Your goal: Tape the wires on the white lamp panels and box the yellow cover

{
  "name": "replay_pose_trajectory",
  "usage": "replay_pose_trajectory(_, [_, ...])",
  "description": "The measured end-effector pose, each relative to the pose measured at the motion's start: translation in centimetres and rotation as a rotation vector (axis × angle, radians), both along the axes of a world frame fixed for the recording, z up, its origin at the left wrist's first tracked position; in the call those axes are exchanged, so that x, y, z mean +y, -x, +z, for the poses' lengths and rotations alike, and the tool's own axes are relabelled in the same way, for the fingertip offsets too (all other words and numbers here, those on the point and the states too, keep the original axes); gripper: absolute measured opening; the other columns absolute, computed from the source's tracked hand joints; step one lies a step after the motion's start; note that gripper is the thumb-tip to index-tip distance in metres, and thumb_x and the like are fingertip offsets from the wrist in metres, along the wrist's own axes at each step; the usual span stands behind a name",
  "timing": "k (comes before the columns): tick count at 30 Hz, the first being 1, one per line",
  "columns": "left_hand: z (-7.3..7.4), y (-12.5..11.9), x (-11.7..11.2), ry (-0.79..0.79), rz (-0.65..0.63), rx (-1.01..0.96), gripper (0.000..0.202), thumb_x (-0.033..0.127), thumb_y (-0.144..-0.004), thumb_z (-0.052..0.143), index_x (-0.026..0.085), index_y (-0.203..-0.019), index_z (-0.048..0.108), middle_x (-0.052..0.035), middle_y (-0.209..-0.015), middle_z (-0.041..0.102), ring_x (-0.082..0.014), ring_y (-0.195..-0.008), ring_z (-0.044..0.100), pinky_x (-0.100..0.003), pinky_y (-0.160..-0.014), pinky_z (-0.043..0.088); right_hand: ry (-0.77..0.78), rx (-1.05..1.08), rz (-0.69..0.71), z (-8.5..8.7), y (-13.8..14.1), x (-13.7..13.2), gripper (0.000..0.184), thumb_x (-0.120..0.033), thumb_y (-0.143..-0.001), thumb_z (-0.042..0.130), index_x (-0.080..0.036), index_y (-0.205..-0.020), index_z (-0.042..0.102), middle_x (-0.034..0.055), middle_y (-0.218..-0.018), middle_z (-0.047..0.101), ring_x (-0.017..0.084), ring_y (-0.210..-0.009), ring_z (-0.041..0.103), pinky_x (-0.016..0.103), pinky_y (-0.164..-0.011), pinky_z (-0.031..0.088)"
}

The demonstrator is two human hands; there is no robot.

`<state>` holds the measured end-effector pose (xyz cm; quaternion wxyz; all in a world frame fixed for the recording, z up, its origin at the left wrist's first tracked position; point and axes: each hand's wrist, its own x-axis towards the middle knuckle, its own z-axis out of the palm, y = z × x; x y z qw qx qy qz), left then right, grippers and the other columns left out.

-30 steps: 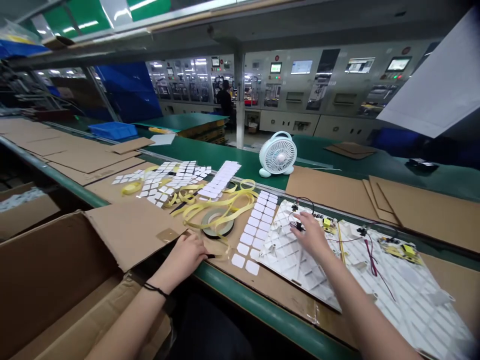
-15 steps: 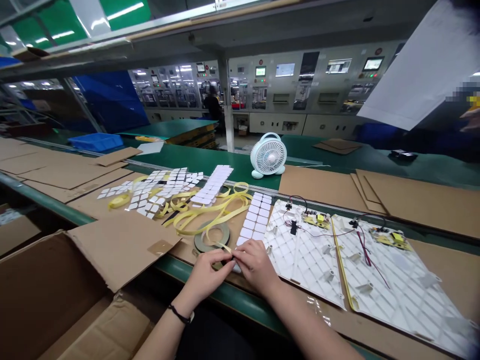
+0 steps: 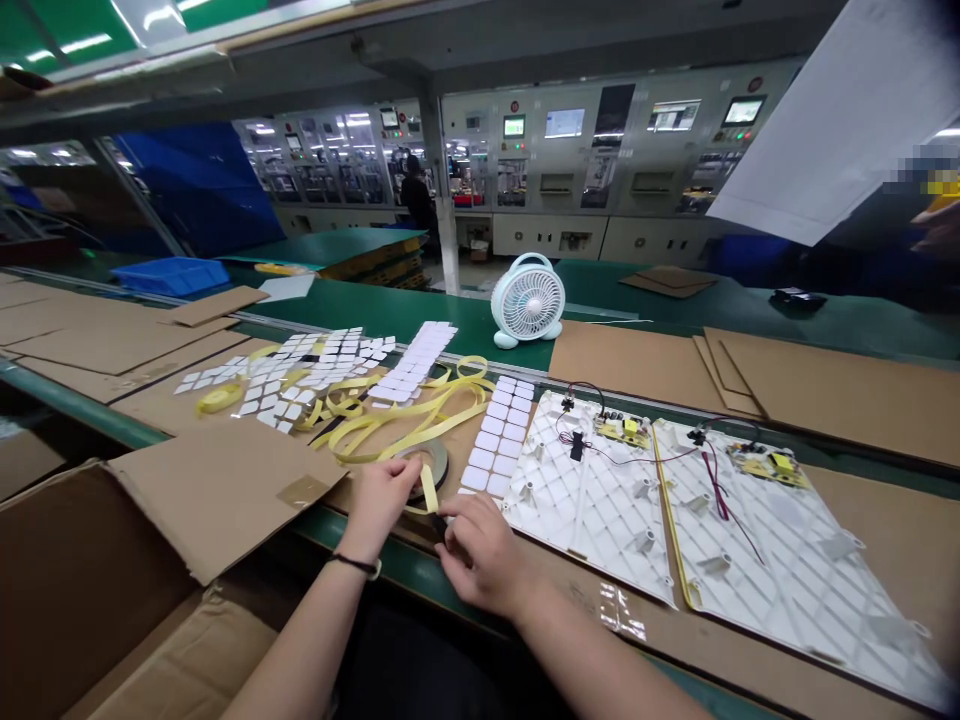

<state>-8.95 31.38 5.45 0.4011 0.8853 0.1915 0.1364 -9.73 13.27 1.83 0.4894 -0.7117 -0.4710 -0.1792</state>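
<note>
My left hand (image 3: 379,505) rests with its fingertips at the rim of a dark tape roll (image 3: 424,465). A strip of yellow tape (image 3: 429,490) stands up just beyond those fingers. My right hand (image 3: 480,555) lies close by, its fingertips at a small black object (image 3: 439,525), perhaps a cutter. Its exact kind is hidden. A double row of white pads (image 3: 491,435) lies to the right of the roll. Loose yellow tape strips (image 3: 397,425) curl behind it, among scattered white pads (image 3: 300,375).
Two white plastic panels (image 3: 577,490) carrying circuit boards (image 3: 622,430) and wires lie to the right. A cardboard box (image 3: 90,570) stands open at the left. Cardboard sheets (image 3: 637,365) cover the green bench. A small white fan (image 3: 529,300) stands behind, and a person (image 3: 416,190) stands far back.
My hands have parted from their pinch above the tape roll. The left one has moved back onto the roll, and the right one has moved toward me. The view has drifted slightly left.
</note>
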Motion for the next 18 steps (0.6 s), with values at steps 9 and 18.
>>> replay_pose_trajectory(9, [-0.1, 0.9, 1.7, -0.004, -0.272, -0.105, 0.035, 0.048, -0.082, 0.055, 0.018, -0.074, 0.072, -0.0046, -0.078, 0.071, -0.0198, -0.076, 0.063, -0.027, -0.071, 0.046, -0.257, 0.559, -0.012, 0.0, -0.5, -0.1, 0.021, -0.023, -0.081, 0.055, -0.022, -0.069, 0.038, 0.0060, -0.090, 0.066, 0.018, -0.084, 0.062, 0.033, -0.078, 0.049])
replay_pose_trajectory(18, [-1.7, 2.7, -0.3, -0.123, -0.423, -0.168, 0.022, 0.035, -0.085, 0.055, 0.021, -0.080, 0.071, -0.0039, -0.085, 0.071, -0.0188, -0.081, 0.063, -0.032, -0.080, 0.045, -0.304, 0.709, 0.029, -0.6, -1.4, -0.3, 0.022, -0.025, -0.082, 0.057, -0.021, -0.072, 0.037, 0.0073, -0.093, 0.066, 0.020, -0.090, 0.061, 0.035, -0.080, 0.048])
